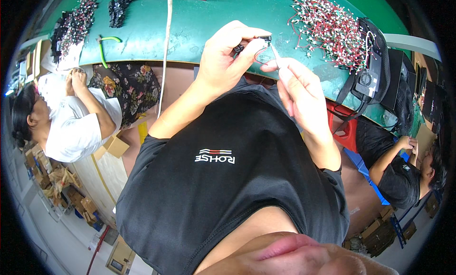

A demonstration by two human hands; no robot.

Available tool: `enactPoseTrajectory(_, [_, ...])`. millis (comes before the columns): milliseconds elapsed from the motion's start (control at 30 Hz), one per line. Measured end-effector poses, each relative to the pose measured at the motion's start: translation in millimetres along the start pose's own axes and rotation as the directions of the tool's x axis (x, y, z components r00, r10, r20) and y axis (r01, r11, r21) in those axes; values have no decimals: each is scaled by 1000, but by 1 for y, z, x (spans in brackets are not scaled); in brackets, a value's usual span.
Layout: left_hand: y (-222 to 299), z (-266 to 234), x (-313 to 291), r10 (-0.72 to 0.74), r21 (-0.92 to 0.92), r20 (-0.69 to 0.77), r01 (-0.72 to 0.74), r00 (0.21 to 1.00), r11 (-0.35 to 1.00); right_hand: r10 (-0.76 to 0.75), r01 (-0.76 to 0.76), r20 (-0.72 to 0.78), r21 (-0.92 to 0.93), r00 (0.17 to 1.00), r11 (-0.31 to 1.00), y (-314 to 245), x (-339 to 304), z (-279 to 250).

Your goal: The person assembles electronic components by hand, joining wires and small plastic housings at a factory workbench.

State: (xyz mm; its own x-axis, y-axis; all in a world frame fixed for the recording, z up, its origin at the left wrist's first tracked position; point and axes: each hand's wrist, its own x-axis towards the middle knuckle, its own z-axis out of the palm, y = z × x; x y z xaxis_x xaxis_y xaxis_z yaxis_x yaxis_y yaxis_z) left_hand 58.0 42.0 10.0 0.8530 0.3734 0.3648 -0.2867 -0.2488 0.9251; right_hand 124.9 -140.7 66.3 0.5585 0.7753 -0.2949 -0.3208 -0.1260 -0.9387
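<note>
My left hand [222, 56] is closed, pinching a small black plastic part [266, 38] between thumb and fingertips above the near edge of the green table. More black pieces [238, 49] show between its fingers, and a thin dark wire curves down beside the thumb. In my right hand [298, 85] is a slim, pale, pointed tool [274, 52], its tip at or very near the black part; whether they touch I cannot tell. The exact kind of tool is too small to make out.
On the green table [190, 21] lie a heap of red-and-black wires with white connectors [327, 30], a black bag [380, 66], green-handled pliers [103, 52], and black parts [118, 9]. A pale cord [167, 37] hangs at left. Co-workers sit left and right.
</note>
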Motion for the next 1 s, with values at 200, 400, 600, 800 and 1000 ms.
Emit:
enactPoseTrajectory(200, [0, -3, 3, 14, 79, 29, -16, 999, 997, -34, 12, -78, -262, 996, 965, -2, 2, -2])
enactPoseTrajectory(400, [7, -3, 2, 22, 156, 63, -31, 998, 987, -81, 44, -143, -247, 986, 968, 2, 2, 3])
enactPoseTrajectory(600, [1, 0, -1, 65, 127, 21, -67, 998, 990, -233, 83, -139, -668, 963, 740, 0, 3, 7])
enactPoseTrajectory(800, [-10, 6, -2, 75, 154, -9, -73, 997, 985, -497, 71, -45, -974, 867, 213, 17, 8, 19])
enactPoseTrajectory(1000, [-28, -1, 15, 18, 318, 104, -51, 994, 947, -459, 6, -93, -977, 884, 211, 40, 24, 2])
